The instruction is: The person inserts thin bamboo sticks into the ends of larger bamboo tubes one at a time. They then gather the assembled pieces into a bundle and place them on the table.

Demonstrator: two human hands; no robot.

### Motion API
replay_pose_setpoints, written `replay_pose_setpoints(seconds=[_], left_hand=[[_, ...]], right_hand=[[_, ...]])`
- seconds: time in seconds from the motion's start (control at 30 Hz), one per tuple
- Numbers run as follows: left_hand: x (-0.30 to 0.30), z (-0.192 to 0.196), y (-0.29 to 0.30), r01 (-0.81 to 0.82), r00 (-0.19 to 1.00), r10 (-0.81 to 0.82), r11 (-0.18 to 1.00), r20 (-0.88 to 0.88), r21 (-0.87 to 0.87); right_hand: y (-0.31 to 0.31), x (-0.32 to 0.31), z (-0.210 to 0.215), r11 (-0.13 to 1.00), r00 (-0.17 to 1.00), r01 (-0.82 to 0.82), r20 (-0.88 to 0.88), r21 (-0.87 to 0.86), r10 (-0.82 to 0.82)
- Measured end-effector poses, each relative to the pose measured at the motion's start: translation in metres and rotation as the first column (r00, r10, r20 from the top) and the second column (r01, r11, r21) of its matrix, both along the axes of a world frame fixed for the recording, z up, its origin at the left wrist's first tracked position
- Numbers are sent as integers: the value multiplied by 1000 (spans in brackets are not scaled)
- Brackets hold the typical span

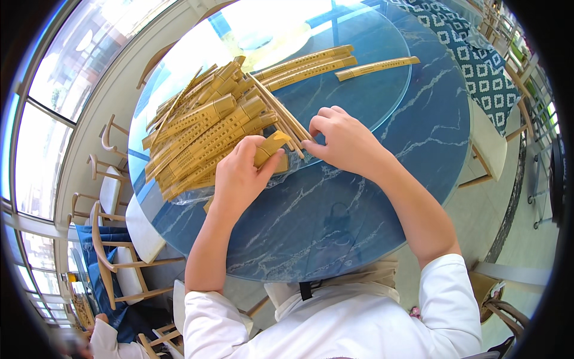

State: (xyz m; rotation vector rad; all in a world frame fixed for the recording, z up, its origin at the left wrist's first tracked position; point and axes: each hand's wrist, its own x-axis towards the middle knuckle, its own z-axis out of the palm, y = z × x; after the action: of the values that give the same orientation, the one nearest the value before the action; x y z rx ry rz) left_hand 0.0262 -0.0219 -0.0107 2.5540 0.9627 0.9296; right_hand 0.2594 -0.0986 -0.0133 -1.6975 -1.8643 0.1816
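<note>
While you are working at the near side of the pile, your left hand (239,173) is pinching a tan paper chopstick sleeve (270,147), its grip clamped on the sleeve's near end between thumb and fingers. Your right hand (344,139) is resting just beside it, fingers curled and touching the bare wooden chopsticks (286,119) that are sticking out toward you; whether that grip is closed on a stick I cannot tell.

The sleeve is looking light, thin and easily creased, so it is likely asking for a gentle pinch near its open mouth rather than at the middle. The sticks are looking stiff, slim and smooth, best taken close to the tips so they are not rolling.

The big heap of tan sleeved chopsticks (200,134) is lying toward the left edge of the round blue marbled table (323,221), partly on a round glass turntable (371,90). A few filled sleeves (311,66) are lying apart near the far side of that glass, and one more (376,67) is lying alone to their right. Each sleeve is a long narrow strip with a row of small dark print along it.
</note>
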Motion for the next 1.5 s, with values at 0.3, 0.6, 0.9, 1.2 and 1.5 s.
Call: replay_pose_setpoints(seconds=[0.3,0.6,0.9,1.2,1.5], left_hand=[[2,-2,2,6,1000,-6,1000,-17,-9],[2,0,3,-14,997,7,995,-73,-99],[0,2,2,-30,999,25,993,-42,-118],[-3,5,3,26,997,-32,995,-68,-92],[-3,-4,8,110,994,-110,994,3,-22]], right_hand=[[-7,2,-2,997,998,-9,61,-72,13],[1,15,-11,986,981,162,98,34,-165],[1,52,43,923,631,362,-763,133,-137],[-2,96,45,692,425,526,-858,494,288],[1,87,41,731,436,506,-867,457,241]])
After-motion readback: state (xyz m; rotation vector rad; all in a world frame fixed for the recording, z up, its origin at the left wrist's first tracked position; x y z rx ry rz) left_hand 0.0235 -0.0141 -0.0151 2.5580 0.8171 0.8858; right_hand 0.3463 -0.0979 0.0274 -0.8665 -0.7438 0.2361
